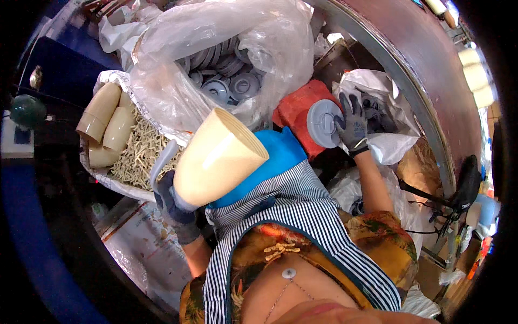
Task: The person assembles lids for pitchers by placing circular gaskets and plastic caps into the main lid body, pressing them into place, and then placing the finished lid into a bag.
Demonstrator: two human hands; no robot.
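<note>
My left hand (178,213), in a dark grey glove, grips a cream plastic jug (218,159) by its lower end. The jug lies tilted above my lap, its threaded open mouth pointing up and to the right. A curved grey piece like a handle (163,160) rises beside that hand; how it joins the jug is hidden. My right hand (353,124), also gloved, holds the edge of a round grey lid (324,124), thumb against its face and fingers pointing away. Behind the lid is a red block-shaped thing (297,105).
Ahead, a clear plastic bag (286,38) holds several grey lids (244,85). At left, a white sack (121,186) contains cream jugs (101,110) and small pale pieces (143,151). Dark parts fill a white bag (402,148) at right, beside a curved metal edge (413,89).
</note>
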